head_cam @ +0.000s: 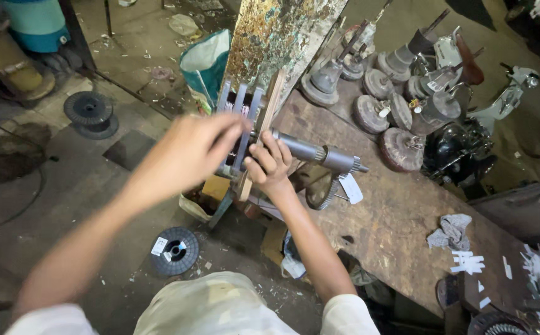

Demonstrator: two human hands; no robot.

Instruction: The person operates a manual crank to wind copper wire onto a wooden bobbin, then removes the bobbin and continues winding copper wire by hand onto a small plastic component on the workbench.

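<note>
- Left hand (186,155) lies over the slatted grey winding form (240,127), fingers loosely curled together against its slats; whether they truly pinch anything cannot be told, motion blurs them.
- Right hand (271,164) is clamped, fingers wrapped, on the wooden board (262,127) where the grey metal shaft (319,154) meets it.
- The form and shaft sit at the near left edge of the workbench (394,217), overhanging the floor.
- Judgement: steady work here wants the right hand's grip firm so the form does not wobble while the left works the slats.
- Around: a row of motor rotors (375,111) along the far edge, a crumpled rag (450,229) and white paper scraps (468,262) towards the right end.
- Wire spools (175,250) lie on the floor below; a rusted metal sheet (276,37) stands close behind the form, crowding it.
</note>
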